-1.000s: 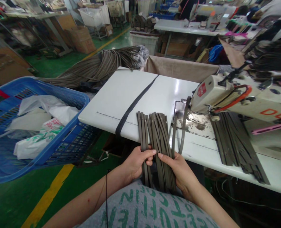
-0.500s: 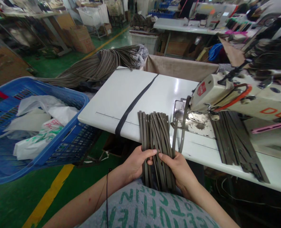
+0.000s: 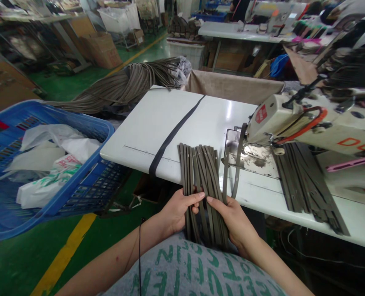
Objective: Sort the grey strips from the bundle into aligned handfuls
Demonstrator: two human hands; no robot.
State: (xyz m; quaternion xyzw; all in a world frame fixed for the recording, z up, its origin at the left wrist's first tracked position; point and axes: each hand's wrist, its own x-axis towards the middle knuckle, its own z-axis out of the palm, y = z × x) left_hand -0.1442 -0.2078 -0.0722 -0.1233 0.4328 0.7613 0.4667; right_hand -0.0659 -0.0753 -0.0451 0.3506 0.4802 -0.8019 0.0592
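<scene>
A bundle of flat grey-brown strips point(image 3: 209, 172) lies across the near edge of the white sewing table, lower ends toward my shirt. My left hand point(image 3: 182, 207) is closed around the left group of strips point(image 3: 187, 164), thumb across the front. Closed on the larger right group is my right hand point(image 3: 231, 216), its thumb tip close to the left thumb. Just right of the bundle, a looped strip point(image 3: 238, 164) hangs over the table edge beside the sewing machine point(image 3: 308, 123). Fingers behind the strips are partly hidden.
More strips point(image 3: 305, 185) lie right of the needle area. A dark band point(image 3: 177, 133) crosses the table point(image 3: 139, 127). At left stands a blue basket point(image 3: 105, 144) with plastic bags point(image 3: 52, 176). Behind it rests a thick bundle of long strips point(image 3: 117, 86).
The left group of strips has grown wider at the top, as strips have shifted over from the right group. Both hands stay nearly in place.
</scene>
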